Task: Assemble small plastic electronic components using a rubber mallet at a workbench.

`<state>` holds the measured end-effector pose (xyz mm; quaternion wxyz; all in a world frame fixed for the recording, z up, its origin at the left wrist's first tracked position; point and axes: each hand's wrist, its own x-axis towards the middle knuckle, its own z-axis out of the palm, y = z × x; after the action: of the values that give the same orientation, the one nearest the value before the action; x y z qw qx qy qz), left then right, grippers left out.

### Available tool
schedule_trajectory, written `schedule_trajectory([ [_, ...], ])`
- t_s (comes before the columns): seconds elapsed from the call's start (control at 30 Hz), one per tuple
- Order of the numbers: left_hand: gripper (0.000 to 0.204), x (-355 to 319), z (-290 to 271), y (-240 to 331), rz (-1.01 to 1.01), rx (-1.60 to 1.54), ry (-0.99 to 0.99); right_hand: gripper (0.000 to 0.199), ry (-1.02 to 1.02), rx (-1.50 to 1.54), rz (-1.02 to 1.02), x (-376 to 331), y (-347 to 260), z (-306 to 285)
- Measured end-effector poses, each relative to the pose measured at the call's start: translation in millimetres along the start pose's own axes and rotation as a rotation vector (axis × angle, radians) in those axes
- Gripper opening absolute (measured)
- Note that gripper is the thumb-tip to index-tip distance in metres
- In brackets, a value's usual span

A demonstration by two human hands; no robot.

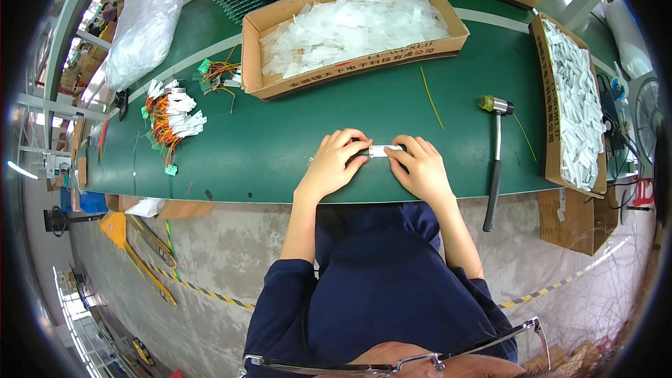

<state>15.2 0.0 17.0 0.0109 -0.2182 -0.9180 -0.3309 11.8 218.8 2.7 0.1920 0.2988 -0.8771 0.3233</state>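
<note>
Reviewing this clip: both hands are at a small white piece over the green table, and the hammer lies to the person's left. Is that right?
Not quite: the hammer lies to the person's right, as the head view shows. The rest stands: the left hand and right hand are at the small white piece over the green table.

My piece (379, 150) is white, my shirt (388, 287) navy, the table (336, 119) green. Brown boxes (364, 68) bear dark print; the sheets (357, 24) look milky-clear. The hammer (495, 168) mixes yellow, silver and black. 2 loose wires (430, 99) are yellow, the bundle (170, 117) orange, white and green. Yellow-and-black stripes mark the tape (210, 296) on grey floor (224, 245).
</note>
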Motion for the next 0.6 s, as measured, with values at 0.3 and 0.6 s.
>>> schedule_trajectory([
  [0.3, 0.031, 3, -3, 3, -0.031, -0.034, -0.03, 0.015, -0.034, -0.002, 0.019, -2, 2, 1],
  [0.6, 0.032, -2, 7, 15, -0.07, 0.017, 0.053, 0.016, -0.022, 0.002, 0.007, -1, 1, 0],
])
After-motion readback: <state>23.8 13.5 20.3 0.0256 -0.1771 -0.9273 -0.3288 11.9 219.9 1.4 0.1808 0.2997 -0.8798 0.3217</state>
